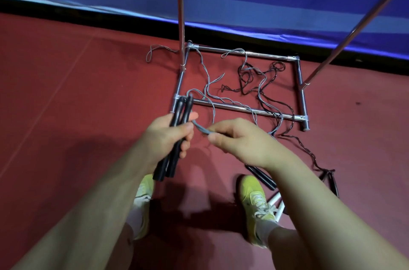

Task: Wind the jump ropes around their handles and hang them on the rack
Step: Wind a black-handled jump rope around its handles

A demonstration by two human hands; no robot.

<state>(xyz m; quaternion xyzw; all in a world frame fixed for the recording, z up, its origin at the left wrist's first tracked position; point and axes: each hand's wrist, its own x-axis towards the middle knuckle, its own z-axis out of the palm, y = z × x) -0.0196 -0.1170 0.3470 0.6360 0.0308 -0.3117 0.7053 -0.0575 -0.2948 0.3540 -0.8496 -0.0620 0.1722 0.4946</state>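
While left hand (170, 134) grips black handles (174, 137), right hand (239, 139) fingers seemingly pinch grey rope (200, 128).

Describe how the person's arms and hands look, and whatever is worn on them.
Both forearms are bare from the bottom edge of the picture up to the wrists: no sleeves show. The left hand and the right hand wear no gloves, and no watch, ring, bracelet or other marking is visible on either. Fingernails look short and plain. Upper arms lie out of view.
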